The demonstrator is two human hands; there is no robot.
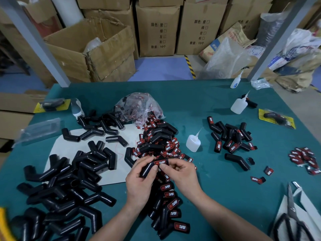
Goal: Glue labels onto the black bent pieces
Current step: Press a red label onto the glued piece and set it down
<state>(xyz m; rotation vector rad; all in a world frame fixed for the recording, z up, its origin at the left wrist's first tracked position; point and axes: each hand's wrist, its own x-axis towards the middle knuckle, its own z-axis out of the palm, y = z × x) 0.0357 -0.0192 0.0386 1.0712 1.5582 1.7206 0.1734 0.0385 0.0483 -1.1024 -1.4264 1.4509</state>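
- Centrally, low in the frame, one black bent piece (147, 169) is held off the green table (217, 101) between both hands; its long axis runs from lower left up to upper right
- Left hand (139, 176) has its fingers curled round the lower leg of that piece, thumb lying along the top
- Right hand (181, 173) meets it from the right side of the frame, thumb and forefinger pinching the upper leg where the red and black label (160, 162) sits
- That label lies lengthwise on the upper leg, its text reading along the axis, so the pressing probably has to go along the leg and not across it
- By my reading this is the press-down step: the label looks seated, though whether its edges are fully stuck is too small to tell
- Row of labelled pieces (171, 206) lies directly under the hands toward the bottom edge, so putting this one down there would be a short drop
- Heap of bare pieces (60, 192) fills the lower left, nearer the left hand
- Loose labels (166, 146) are piled just above the hands
- Glue bottle (192, 142) stands upright above and right of the hands, nearer the right hand, which looks best placed to fetch it
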